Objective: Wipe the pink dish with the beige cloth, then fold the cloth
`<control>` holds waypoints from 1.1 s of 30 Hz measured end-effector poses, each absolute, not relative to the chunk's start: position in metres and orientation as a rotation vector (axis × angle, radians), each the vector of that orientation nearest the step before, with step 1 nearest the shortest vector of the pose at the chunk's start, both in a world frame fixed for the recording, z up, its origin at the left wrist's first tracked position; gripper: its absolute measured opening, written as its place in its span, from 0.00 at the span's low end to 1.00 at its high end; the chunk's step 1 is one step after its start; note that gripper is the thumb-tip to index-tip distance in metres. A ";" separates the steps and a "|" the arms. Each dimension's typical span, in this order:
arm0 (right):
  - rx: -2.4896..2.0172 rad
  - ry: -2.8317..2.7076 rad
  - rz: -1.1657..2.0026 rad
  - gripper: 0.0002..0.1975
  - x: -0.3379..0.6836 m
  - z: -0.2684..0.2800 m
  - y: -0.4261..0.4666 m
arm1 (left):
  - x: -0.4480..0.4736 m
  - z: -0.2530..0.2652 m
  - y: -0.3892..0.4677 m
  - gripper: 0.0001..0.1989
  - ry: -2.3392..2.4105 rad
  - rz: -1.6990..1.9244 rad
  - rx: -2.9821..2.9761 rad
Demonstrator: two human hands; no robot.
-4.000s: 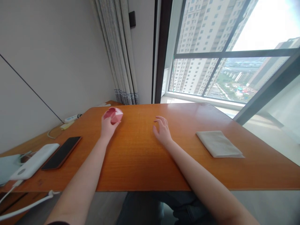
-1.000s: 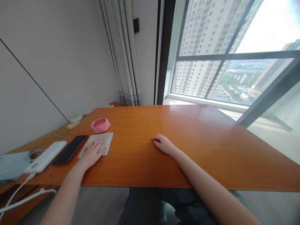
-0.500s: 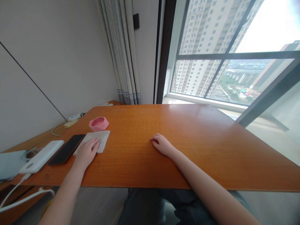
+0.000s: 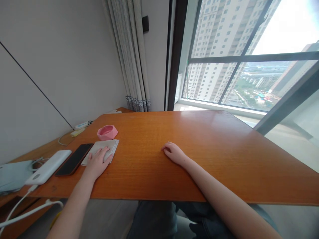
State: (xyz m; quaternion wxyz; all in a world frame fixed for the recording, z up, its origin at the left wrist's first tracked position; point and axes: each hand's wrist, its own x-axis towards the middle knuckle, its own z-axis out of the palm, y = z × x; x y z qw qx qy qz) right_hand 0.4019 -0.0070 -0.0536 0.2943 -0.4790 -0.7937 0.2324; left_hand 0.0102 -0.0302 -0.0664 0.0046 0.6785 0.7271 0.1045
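Observation:
My left hand (image 4: 97, 161) lies palm down with its fingers spread on a folded pale grey cloth (image 4: 109, 145) at the left of the wooden table. Just behind the cloth stands a pink, angular ashtray (image 4: 107, 132). A dark smartphone (image 4: 74, 160) lies left of the cloth, screen up. My right hand (image 4: 174, 153) rests on its side on the bare tabletop near the middle. Its fingers are loosely curled in and together, and nothing shows in them.
A white power bank (image 4: 50, 167) with a cable plugged in lies left of the phone. Light blue folded material (image 4: 15, 176) and a power strip (image 4: 83, 125) are along the wall. The brown table (image 4: 199, 139) reaches toward a large window (image 4: 224, 76); a curtain (image 4: 132, 56) hangs behind it.
My left hand's fingers have spread apart on the cloth, and the hand has turned slightly. My right hand keeps its place and curl. The whole view has shifted a little.

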 end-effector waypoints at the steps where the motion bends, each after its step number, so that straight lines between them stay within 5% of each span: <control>1: -1.272 -2.114 0.615 0.11 0.402 -0.053 -0.007 | 0.010 -0.066 -0.031 0.26 2.282 0.339 2.113; 8: -1.310 -2.038 0.629 0.11 0.402 -0.055 -0.006 | 0.043 -0.042 -0.034 0.22 2.173 0.670 2.304; 16: -1.308 -1.914 0.597 0.13 0.406 -0.061 0.000 | 0.205 -0.016 -0.002 0.19 1.252 0.648 2.454; 22: -1.321 -1.678 0.657 0.15 0.415 -0.072 0.014 | 0.278 -0.030 0.039 0.11 1.359 0.422 2.422; 33: -1.508 -1.480 0.600 0.06 0.403 -0.071 0.055 | 0.285 -0.056 0.052 0.14 1.450 0.612 2.369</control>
